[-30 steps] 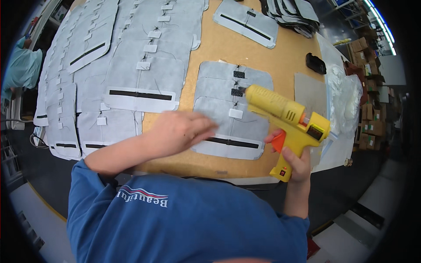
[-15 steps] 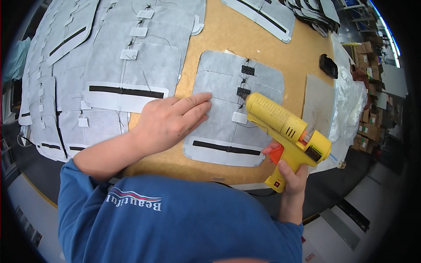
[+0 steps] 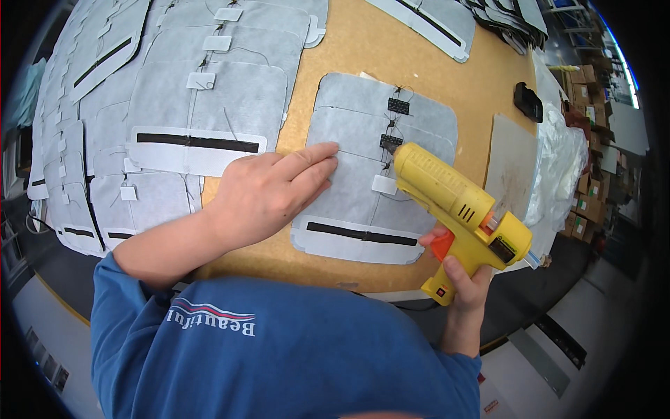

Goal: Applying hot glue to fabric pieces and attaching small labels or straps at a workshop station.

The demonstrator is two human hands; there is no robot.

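Note:
A yellow hot glue gun (image 3: 457,209) is gripped in my right hand (image 3: 464,276), a finger on its orange trigger. Its nozzle points at the lower of two small black textured patches (image 3: 391,142) on a stack of grey fabric panels (image 3: 349,174); whether it touches cannot be made out. Above lies the other black patch (image 3: 398,106), and below the nozzle a white tab (image 3: 384,184), with thin dark wires running between them. My left hand (image 3: 269,185) rests flat on the panels' left edge, fingers stretched out together. A black strip (image 3: 363,233) crosses the lowest panel's white border.
Many overlapping grey panels (image 3: 237,98) with white tabs cover the table's left side. More panels (image 3: 433,24) lie at the back, near a dark pile (image 3: 513,24). At right are a black object (image 3: 527,103), a stained board (image 3: 509,164) and clear plastic wrap (image 3: 564,153).
The glue gun's nozzle has shifted very slightly right and up along with the patches in view. The view itself has moved a little; my left hand stays in place on the panels.

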